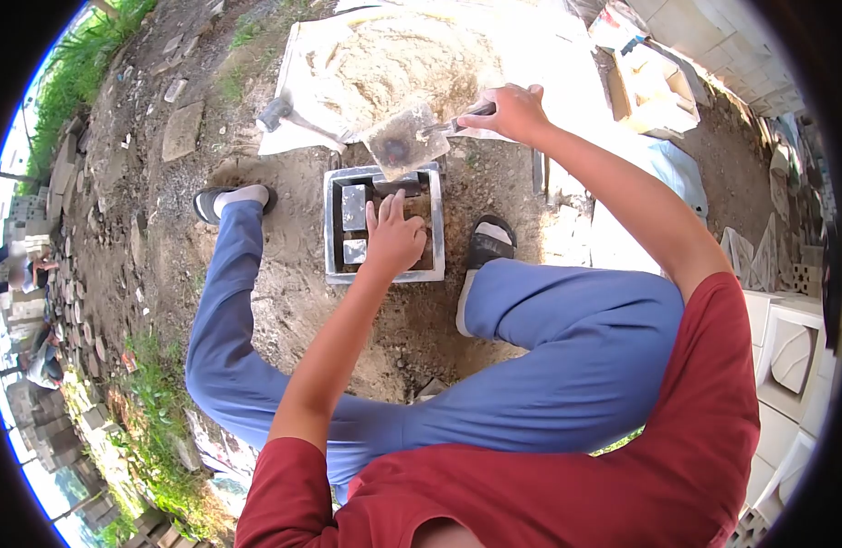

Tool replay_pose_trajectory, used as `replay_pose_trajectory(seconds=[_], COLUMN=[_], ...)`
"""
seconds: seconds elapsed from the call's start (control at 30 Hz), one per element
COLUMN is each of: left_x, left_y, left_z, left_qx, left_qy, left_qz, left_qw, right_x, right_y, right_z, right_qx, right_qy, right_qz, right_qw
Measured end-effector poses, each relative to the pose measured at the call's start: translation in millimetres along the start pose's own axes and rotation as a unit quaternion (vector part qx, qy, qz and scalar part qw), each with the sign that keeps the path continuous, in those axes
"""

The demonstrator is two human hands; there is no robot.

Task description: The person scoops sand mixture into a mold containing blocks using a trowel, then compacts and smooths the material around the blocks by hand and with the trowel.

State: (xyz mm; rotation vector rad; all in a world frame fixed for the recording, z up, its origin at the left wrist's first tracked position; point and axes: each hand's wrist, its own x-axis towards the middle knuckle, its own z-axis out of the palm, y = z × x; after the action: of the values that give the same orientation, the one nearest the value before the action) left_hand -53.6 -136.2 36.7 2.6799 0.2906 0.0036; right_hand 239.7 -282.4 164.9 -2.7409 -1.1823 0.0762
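Observation:
My right hand (517,113) is closed around the dark handle of a trowel (402,139). The trowel's flat, square blade is smeared with pale mix and hangs over the far edge of a grey metal mould (385,277). Inside this rectangular frame sit dark blocks, among them a larger block (354,208) and a smaller block (355,251) along the left wall. My left hand (396,239) reaches down into the mould with fingers apart, its fingertips right at a block (398,184) by the far wall. Beyond the mould, a heap of wet, sandy mix (402,68) covers part of a white sheet.
A mallet (276,113) lies at the sheet's left edge, its handle towards the mould. My sandalled feet stand on both sides of the mould. At the right are a pale block-shaped container (656,91) and patterned blocks (791,352). Another person (23,272) is far left.

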Motion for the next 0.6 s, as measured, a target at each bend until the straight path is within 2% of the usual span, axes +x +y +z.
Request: replay_pose_trajectory(seconds=[0.03,0.07,0.13,0.2,0.27,0.3,0.33,0.4,0.5,0.6], left_x=[4,11,32,47,58,61,59,49,33,31], left_y=[3,1,-8,-22,-39,-49,-48,-42,-32,-33], left_z=[-15,-26,-44,-41,-30,-24,-21,-12,-13,-17], left_qx=[0.033,0.033,-0.031,0.005,0.046,0.065,0.064,0.061,0.053,0.073], left_qy=[0.058,0.057,0.084,0.123,0.166,0.102,0.104,0.114,0.081,0.068], left_qz=[-0.001,0.0,-0.067,-0.046,0.054,0.073,0.072,0.054,0.023,0.032], left_qw=[0.998,0.998,0.994,0.991,0.984,0.99,0.99,0.99,0.995,0.995], right_x=[0,1,0,2,0,-1,2,5,6,9], right_y=[1,2,6,14,10,8,10,12,18,38], right_z=[-2,-3,-1,8,2,-2,-1,0,15,28], right_qx=[0.001,0.007,0.014,0.057,0.068,0.081,0.08,0.118,0.156,0.183], right_qy=[0.0,-0.02,-0.042,-0.024,-0.039,-0.055,-0.056,-0.101,-0.086,-0.116], right_qz=[0.001,0.028,0.056,0.076,0.106,0.137,0.136,0.217,0.273,0.276], right_qw=[1.0,0.999,0.997,0.995,0.991,0.986,0.986,0.964,0.945,0.936])
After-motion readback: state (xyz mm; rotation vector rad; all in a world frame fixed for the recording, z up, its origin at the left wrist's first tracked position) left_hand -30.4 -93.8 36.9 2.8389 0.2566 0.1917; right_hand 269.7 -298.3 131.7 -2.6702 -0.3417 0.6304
